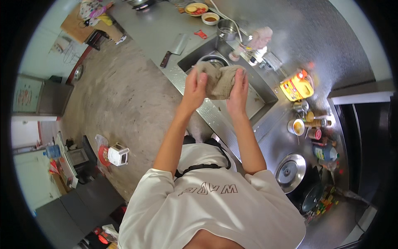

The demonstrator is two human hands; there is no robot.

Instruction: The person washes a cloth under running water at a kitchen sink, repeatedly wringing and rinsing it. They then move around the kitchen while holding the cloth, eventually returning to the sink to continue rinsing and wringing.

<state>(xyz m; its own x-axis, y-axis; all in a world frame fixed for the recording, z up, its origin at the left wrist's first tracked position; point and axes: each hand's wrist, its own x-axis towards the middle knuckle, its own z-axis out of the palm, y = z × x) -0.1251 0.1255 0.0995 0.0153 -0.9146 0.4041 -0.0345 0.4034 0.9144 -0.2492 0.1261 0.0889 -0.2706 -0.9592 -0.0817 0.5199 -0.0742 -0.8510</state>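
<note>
Both hands grip a greyish-brown cloth (228, 85), held up over a stainless steel sink (264, 101). My left hand (196, 88) has the cloth's left side between thumb and fingers. On its right side, my right hand (238, 91) pinches it in the same way. Behind the cloth, a round metal pot or basin (214, 59) in the sink is partly hidden. Past the sink's far rim stands the faucet (248, 40), with a pinkish cloth (262, 37) close by. A cleaver (178, 45) lies on the counter left of the sink.
A red peeler (201, 34), a steel pot (227, 30), a bowl of brown sauce (210, 19) and a plate of food (196, 9) are beyond the sink. To the right stand a yellow oil jug (297, 87), a white bowl (296, 127) and a metal lid (290, 172). Another person (99, 18) stands far left.
</note>
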